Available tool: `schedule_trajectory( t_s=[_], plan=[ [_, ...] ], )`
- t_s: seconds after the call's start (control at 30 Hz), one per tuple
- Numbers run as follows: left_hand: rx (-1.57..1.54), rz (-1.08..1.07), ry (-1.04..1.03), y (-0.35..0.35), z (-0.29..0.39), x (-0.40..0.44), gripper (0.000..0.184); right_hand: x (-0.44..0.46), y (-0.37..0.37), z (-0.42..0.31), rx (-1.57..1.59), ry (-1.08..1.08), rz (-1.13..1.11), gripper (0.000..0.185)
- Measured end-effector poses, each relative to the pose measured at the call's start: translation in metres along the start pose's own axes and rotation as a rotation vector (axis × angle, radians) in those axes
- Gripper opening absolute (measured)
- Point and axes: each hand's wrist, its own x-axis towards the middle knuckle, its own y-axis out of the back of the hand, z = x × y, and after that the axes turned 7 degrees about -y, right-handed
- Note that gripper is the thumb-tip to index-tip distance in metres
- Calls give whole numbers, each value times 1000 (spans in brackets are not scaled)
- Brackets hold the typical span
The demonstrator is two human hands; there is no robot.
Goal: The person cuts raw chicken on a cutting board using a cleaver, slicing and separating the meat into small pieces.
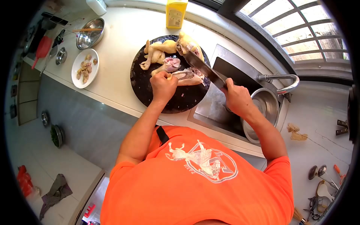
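On the round black board (180, 100), raw chicken (189, 78) is lying clasped in the left grip (164, 87), apparently for steadiness; the right grip (238, 98) is holding the knife (205, 70) by its handle, presumably for control (other pieces (165, 47) are resting farther back).

I see pale yellow chicken pieces (165, 46), pink where cut, on the black board (144, 90), a yellow bottle (175, 15) behind that board, a white plate (93, 74) to its left, and an orange shirt (180, 198) bearing a whitish print (206, 160) in front of it.
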Motion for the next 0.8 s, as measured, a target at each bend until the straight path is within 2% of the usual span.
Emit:
schedule_trajectory(
  t_s=[0.13,0.23,0.27,0.37,0.5,0.6,0.7,0.8],
  plan=[
    [-13,8,8,1,4,2,21,6,15,-32,183,170,281,21],
    [-32,-5,15,-1,8,-2,22,29,-35,-19,-37,-41,-69,15],
    [-37,-3,-2,-3,8,-4,22,34,-58,-7,-59,-47,-87,12],
    [-53,-7,-18,-14,6,0,22,33,-65,-11,-81,-152,-72,14],
    [-12,-11,-2,-2,-8,-5,21,5,-55,-12,-41,-212,-205,17],
    [27,17,27,11,-9,7,18,-20,-38,3,-57,-249,-212,18],
    [20,-91,-43,30,-6,8,19,-24,-33,5,-47,-219,-218,20],
    [-23,-91,-93,38,4,-2,19,-11,-35,-6,11,-200,-257,23]
  ],
)
